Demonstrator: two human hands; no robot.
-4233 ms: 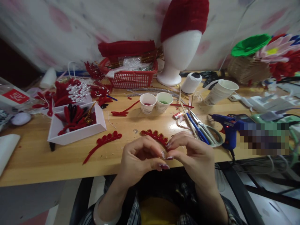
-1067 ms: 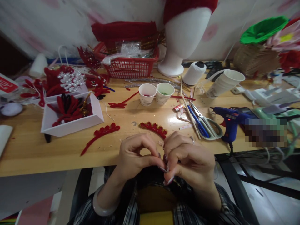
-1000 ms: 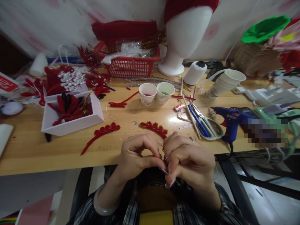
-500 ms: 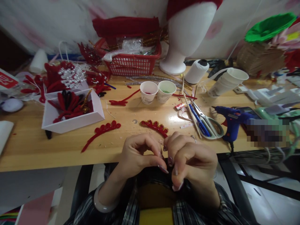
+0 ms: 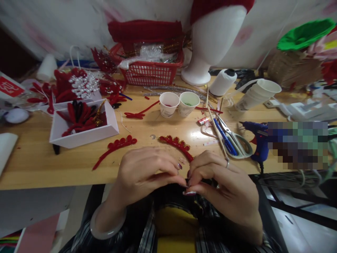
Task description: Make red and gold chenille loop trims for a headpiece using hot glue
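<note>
My left hand (image 5: pixel 149 172) and my right hand (image 5: pixel 223 186) meet above my lap at the table's front edge, fingertips close together. Both are closed in a pinch; whatever they hold is too small or hidden to make out. Just beyond them on the table lies a curved red fuzzy strip with gold-edged scallops (image 5: pixel 177 141), its lower end partly covered by my right hand. To its left rests a similar plain red scalloped strip (image 5: pixel 122 141).
Two paper cups (image 5: pixel 169 104) with small beads stand mid-table. At the left is a white box (image 5: pixel 84 137) of red and black fuzzy pieces. Scissors (image 5: pixel 243 146), a blue pen (image 5: pixel 226 138) and a blue glue gun (image 5: pixel 260 140) lie right. Behind stand a red basket (image 5: pixel 150 73) and a white mannequin head (image 5: pixel 210 45).
My left hand has turned so its back faces up more. The right hand has shifted slightly right and lower, and the fingertips of both hands have come closer together.
</note>
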